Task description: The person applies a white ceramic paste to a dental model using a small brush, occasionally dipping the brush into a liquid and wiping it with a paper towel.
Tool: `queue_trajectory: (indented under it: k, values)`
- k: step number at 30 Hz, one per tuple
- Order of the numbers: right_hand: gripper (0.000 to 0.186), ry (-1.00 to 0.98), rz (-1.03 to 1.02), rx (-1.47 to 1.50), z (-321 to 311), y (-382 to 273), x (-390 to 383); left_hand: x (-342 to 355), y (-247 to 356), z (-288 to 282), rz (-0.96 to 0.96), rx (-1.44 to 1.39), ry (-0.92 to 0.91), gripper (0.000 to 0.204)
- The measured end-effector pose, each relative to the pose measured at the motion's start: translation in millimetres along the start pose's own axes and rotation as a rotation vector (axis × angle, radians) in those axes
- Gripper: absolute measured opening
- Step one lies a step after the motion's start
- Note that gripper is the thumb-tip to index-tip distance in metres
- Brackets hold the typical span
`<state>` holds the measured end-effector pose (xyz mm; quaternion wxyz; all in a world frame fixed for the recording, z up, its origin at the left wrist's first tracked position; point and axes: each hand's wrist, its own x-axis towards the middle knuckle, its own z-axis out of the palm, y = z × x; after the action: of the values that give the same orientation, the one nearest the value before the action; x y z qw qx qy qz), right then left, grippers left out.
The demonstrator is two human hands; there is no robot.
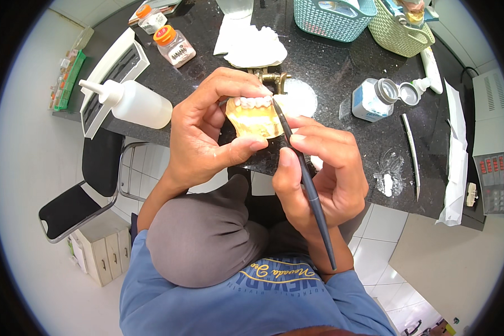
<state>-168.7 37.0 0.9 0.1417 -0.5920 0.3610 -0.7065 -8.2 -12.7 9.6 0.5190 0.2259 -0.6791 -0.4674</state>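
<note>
A yellowish dental model (256, 120) with a row of white teeth along its upper edge is held up over the table's front edge. My left hand (201, 131) is closed around its left side, fingers over the top and thumb below. In my right hand (327, 168) a slim black pen-like dental tool (310, 187) is gripped like a pencil. Its tip lies against the teeth at the model's right end; the kind of tip is too small to make out. Just behind the model, a brass-coloured articulator (274, 77) is partly hidden by my fingers.
A white squeeze bottle (140, 105) and an orange-capped jar (175, 47) stand left. White tissue (257, 49) lies behind the model. At right are an open jar (373, 99), a white-handled tool (411, 154) and white powder (388, 182). Two baskets, blue (331, 21) and green (400, 37), stand at the back.
</note>
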Motion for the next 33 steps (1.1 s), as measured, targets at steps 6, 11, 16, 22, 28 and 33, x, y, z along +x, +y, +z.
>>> queue_trajectory:
  k: [6,11,16,22,28,33]
  values:
    - [0.022,-0.01,-0.009,-0.004,0.2,0.2,0.3,0.5,0.4,-0.8,0.004,0.007,-0.012,0.048]
    - [0.023,-0.008,-0.011,0.004,0.4,0.6,-0.1,0.2,-0.1,-1.3,0.011,0.005,-0.016,0.048]
    - [0.023,-0.01,-0.011,-0.012,0.6,-0.2,0.2,0.1,-0.1,-1.4,0.008,-0.009,-0.016,0.048]
    - [0.024,-0.027,-0.023,-0.017,-1.0,0.6,0.9,0.8,0.0,-0.4,0.008,-0.005,-0.018,0.049]
    - [0.025,-0.031,-0.021,-0.012,0.9,0.4,1.5,-0.4,-0.4,-2.2,0.011,0.008,-0.014,0.048]
    - [0.024,-0.043,-0.029,-0.01,-0.3,0.2,2.1,-0.2,-0.1,-1.0,0.003,0.005,-0.014,0.048]
